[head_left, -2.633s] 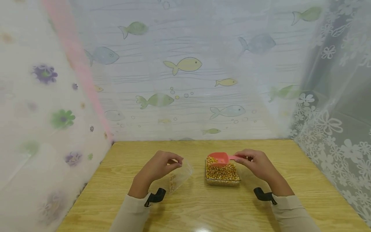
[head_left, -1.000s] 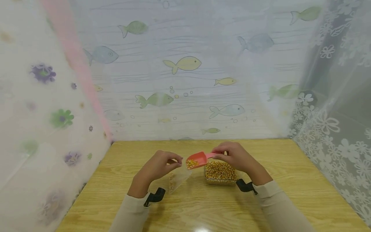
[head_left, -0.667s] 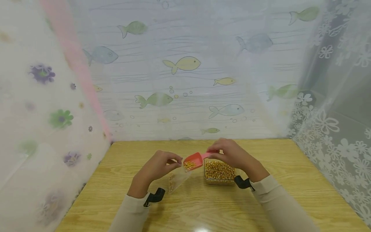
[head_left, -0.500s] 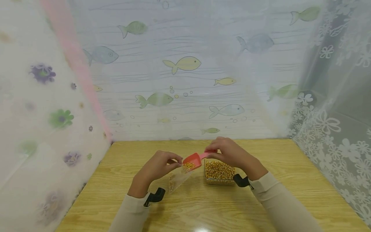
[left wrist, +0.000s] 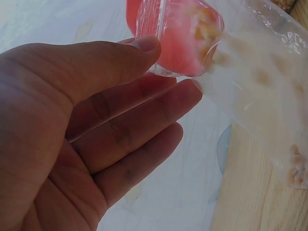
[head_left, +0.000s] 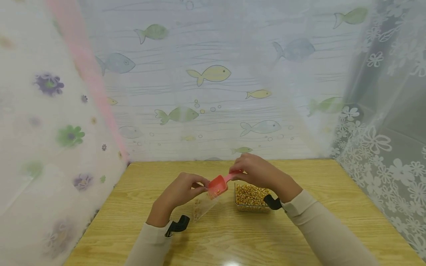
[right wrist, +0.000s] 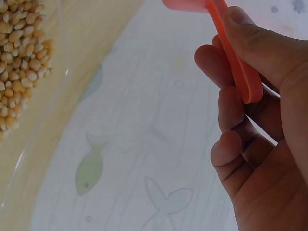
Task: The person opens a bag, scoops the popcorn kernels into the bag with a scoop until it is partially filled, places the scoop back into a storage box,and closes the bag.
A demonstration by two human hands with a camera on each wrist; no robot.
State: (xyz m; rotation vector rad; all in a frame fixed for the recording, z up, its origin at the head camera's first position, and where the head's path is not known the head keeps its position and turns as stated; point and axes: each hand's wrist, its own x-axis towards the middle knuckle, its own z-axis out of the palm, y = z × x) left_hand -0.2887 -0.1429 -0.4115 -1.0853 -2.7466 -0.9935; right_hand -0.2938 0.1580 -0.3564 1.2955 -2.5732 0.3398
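My left hand point(head_left: 182, 190) and right hand point(head_left: 256, 171) are bare to the wrist, where long cream sleeves begin. The left sleeve point(head_left: 146, 248) ends in a plain cuff; the right sleeve point(head_left: 329, 231) has a line round it just behind the cuff, seam or fold, I can't tell. A matte black bracket, bent like an elbow, juts from each: the left bracket point(head_left: 181, 223) on its cuff's right side, the right bracket point(head_left: 273, 202) on its cuff's left.
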